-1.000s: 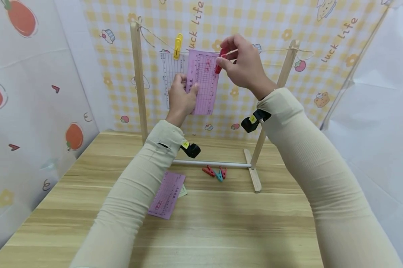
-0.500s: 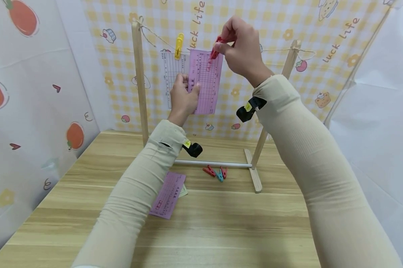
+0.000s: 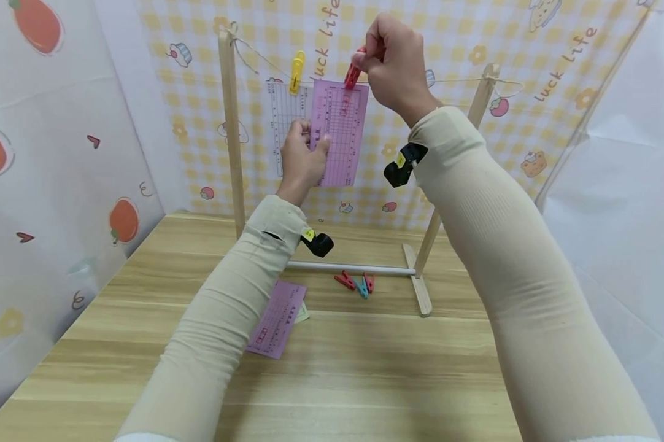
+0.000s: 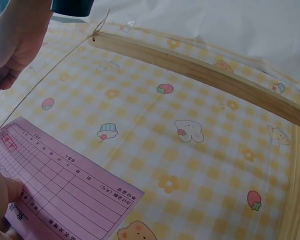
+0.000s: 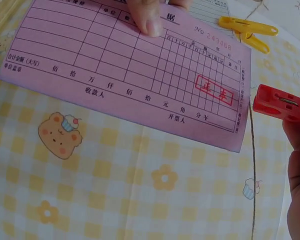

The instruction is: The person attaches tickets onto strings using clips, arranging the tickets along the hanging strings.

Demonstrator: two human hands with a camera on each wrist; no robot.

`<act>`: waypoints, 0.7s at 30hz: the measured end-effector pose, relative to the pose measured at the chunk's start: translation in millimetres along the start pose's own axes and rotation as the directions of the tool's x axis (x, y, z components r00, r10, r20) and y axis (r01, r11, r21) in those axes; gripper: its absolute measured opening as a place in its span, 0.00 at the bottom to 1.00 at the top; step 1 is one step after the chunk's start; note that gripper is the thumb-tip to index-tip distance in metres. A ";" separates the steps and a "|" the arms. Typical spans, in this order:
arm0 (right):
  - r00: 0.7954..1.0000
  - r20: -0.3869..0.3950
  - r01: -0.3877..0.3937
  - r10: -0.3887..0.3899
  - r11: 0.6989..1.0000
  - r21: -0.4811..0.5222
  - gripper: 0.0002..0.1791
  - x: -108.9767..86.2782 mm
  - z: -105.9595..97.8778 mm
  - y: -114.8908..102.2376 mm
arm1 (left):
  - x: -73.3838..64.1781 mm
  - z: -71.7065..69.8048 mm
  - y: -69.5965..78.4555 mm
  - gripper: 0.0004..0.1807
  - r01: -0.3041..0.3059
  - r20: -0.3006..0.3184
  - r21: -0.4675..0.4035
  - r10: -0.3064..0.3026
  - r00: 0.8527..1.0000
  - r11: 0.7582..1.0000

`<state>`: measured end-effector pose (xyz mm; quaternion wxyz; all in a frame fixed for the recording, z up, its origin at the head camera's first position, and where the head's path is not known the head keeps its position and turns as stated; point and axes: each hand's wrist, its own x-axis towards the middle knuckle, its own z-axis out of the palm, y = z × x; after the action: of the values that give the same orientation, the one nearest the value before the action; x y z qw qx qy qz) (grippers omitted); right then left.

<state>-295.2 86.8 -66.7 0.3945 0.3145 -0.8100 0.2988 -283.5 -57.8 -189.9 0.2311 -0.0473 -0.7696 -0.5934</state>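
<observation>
My left hand (image 3: 303, 156) pinches a pink receipt slip (image 3: 343, 135) by its left side, thumb in front, holding it upright at the string. My right hand (image 3: 398, 64) grips a red clothespin (image 3: 353, 75) just above the slip's top edge. In the right wrist view the red clothespin's tip (image 5: 265, 100) sits a little off that edge, beside the string (image 5: 254, 175). A yellow clothespin (image 3: 296, 72) fastens a white form (image 3: 279, 116) to the string on the left, partly hidden by my left hand.
Wooden posts (image 3: 229, 123) hold the string, with a pale crossbar (image 3: 354, 268) low between them. Red clothespins (image 3: 344, 280) and a blue one (image 3: 362, 286) lie on the table (image 3: 365, 368). Another pink slip (image 3: 277, 319) lies there over a pale green paper (image 3: 302, 314), partly behind my left sleeve.
My right hand has moved up and left, taking the red clothespin from the slip's right edge to above its top edge. My left hand and slip have hardly moved.
</observation>
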 end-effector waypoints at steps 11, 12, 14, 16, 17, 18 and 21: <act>0.999 0.004 -0.045 0.045 0.999 0.000 0.20 10.9 8.4 1.4 | 1.3 0.2 0.5 0.15 0.016 -0.002 0.006 -0.016 1.000 1.000; 0.999 0.002 -0.045 0.045 0.999 0.004 0.20 11.7 8.8 1.2 | 1.4 -0.1 0.1 0.15 0.012 -0.003 0.008 -0.012 1.000 1.000; 0.999 -0.004 -0.048 0.048 0.999 0.012 0.20 13.1 9.4 0.4 | 1.5 -0.7 -0.5 0.15 0.009 -0.001 0.007 -0.009 1.000 1.000; 0.999 -0.011 -0.049 0.049 0.999 0.023 0.21 13.9 9.9 -0.2 | 1.5 -0.8 -0.8 0.15 0.009 0.001 0.009 -0.009 1.000 1.000; 0.999 -0.012 -0.053 0.053 0.998 0.028 0.21 14.2 10.2 -0.7 | 1.6 -0.8 -0.9 0.15 0.009 0.003 0.007 -0.009 1.000 1.000; 0.998 -0.009 -0.055 0.056 0.998 0.031 0.21 14.3 10.4 -1.0 | 1.7 -0.6 -1.0 0.15 0.009 0.007 0.005 -0.009 1.000 1.000; 0.998 0.009 -0.064 0.064 0.997 0.035 0.20 15.0 11.4 -1.8 | 1.9 0.0 -0.3 0.15 0.010 0.011 0.003 -0.010 1.000 1.000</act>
<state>-306.3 73.2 -59.6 0.3759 0.2966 -0.8159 0.3242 -285.3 -58.2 -189.4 0.2241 -0.0465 -0.7718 -0.5933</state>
